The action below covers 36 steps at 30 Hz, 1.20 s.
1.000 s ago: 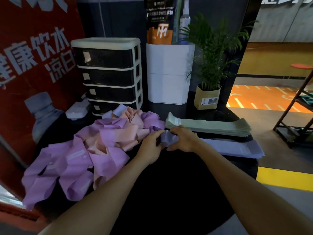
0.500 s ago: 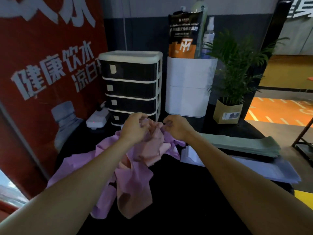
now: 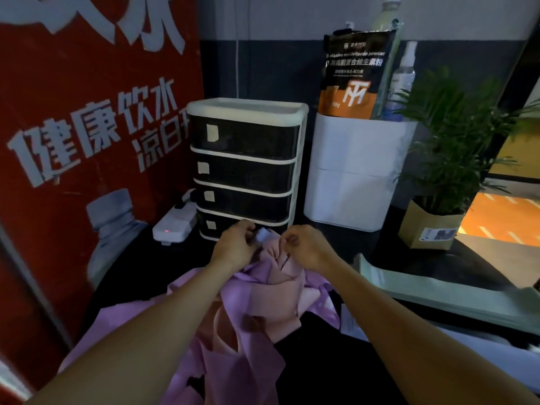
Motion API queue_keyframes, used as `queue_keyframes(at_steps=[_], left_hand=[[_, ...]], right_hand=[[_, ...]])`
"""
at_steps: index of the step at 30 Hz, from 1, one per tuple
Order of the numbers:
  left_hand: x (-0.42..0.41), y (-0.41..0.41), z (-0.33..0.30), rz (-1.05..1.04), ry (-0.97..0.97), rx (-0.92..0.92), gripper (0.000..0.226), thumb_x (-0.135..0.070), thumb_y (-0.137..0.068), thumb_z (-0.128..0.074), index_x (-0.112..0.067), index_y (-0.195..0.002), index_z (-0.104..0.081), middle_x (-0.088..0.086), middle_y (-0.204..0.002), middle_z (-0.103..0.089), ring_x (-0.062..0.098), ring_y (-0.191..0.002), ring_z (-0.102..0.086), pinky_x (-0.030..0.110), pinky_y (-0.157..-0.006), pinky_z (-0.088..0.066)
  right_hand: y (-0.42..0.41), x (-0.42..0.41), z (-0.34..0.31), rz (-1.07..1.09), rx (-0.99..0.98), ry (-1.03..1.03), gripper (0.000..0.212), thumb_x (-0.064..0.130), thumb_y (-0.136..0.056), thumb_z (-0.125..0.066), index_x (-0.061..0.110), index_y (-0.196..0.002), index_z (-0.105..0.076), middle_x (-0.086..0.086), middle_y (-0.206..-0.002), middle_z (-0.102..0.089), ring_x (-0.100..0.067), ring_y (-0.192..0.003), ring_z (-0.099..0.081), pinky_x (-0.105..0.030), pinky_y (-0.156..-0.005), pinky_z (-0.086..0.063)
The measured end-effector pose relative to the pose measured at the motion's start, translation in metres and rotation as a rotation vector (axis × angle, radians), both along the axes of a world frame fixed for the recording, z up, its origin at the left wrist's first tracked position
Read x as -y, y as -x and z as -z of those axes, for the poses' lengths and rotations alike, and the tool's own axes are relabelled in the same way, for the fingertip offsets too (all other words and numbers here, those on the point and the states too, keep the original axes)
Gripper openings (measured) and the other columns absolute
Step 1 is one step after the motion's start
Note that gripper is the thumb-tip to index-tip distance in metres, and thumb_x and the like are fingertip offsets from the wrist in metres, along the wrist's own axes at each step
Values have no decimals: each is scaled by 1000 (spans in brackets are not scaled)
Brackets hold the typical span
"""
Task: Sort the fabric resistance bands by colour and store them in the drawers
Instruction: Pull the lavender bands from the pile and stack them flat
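While both hands work at the top of the heap, I see the left hand (image 3: 235, 244) pinching a pink fabric band (image 3: 280, 276) by its white label end, and the right hand (image 3: 304, 247) with fingers curled onto the same band just beside it, the two close together but not touching. From that grip the band hangs toward 6 o'clock, its long axis running back at me into the tangled pile of lilac and pink bands (image 3: 233, 340). At 12 o'clock, directly behind the hands, stands the four-drawer unit (image 3: 245, 168), every drawer closed; the left hand sits nearer its bottom drawer. I judge the band must be pulled free before any drawer is opened. At 3 o'clock a flat stack of green bands (image 3: 438, 290) lies on the dark surface (image 3: 336, 375). A white bin (image 3: 356, 176), potted palm (image 3: 450, 147) and red poster (image 3: 87, 127) ring the back.
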State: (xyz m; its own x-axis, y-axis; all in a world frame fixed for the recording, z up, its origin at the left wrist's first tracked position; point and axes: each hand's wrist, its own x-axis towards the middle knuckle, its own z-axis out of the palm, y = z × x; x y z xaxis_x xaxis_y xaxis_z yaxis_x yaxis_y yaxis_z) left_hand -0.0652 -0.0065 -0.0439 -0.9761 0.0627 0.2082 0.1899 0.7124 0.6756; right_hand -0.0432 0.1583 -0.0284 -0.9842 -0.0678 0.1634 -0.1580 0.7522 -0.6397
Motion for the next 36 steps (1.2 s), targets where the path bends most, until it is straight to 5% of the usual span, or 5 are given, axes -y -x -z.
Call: queue_keyframes(at_steps=[5, 12, 16, 29, 36], left_hand=[[2, -12, -8, -10, 7, -37, 5, -20, -85, -63, -23, -81, -61, 2, -82, -65, 23, -80, -61, 31, -68, -47], [22, -26, -63, 25, -188, -173, 11, -9, -90, -57, -8, -97, -65, 4, -88, -63, 21, -84, -59, 26, -70, -42], [31, -41, -97, 26, -261, -256, 14, -10, -92, -54, -7, -102, -63, 4, -91, -62, 14, -84, -55, 20, -70, -41], [28, -90, -165, 175, -506, -340, 11, -20, -96, -50, -14, -88, -55, -7, -72, -49, -3, -56, -44, 7, -52, -35], [27, -111, -173, 193, -731, -236, 11, -20, -95, -51, -14, -96, -60, -5, -88, -60, 18, -88, -55, 38, -84, -47]], right_hand=[[-9, -3, -3, -41, -23, 20, 15, 8, -84, -60, 8, -96, -69, -8, -96, -71, -21, -92, -65, -23, -81, -45], [-31, 4, -41, -149, -138, 177, 21, 1, -86, -59, 3, -105, -67, -4, -100, -68, -10, -89, -60, -6, -72, -43], [-44, 7, -69, -133, -187, 289, 24, -7, -87, -53, 1, -105, -66, -9, -104, -67, -17, -95, -61, -25, -87, -49], [-82, 25, -112, -151, -216, 264, 27, 5, -81, -69, 3, -106, -62, -7, -92, -63, -12, -81, -57, -2, -63, -44], [-98, 31, -118, -177, -190, 386, 39, 23, -85, -67, 11, -118, -53, -5, -106, -62, -13, -89, -59, -15, -74, -47]])
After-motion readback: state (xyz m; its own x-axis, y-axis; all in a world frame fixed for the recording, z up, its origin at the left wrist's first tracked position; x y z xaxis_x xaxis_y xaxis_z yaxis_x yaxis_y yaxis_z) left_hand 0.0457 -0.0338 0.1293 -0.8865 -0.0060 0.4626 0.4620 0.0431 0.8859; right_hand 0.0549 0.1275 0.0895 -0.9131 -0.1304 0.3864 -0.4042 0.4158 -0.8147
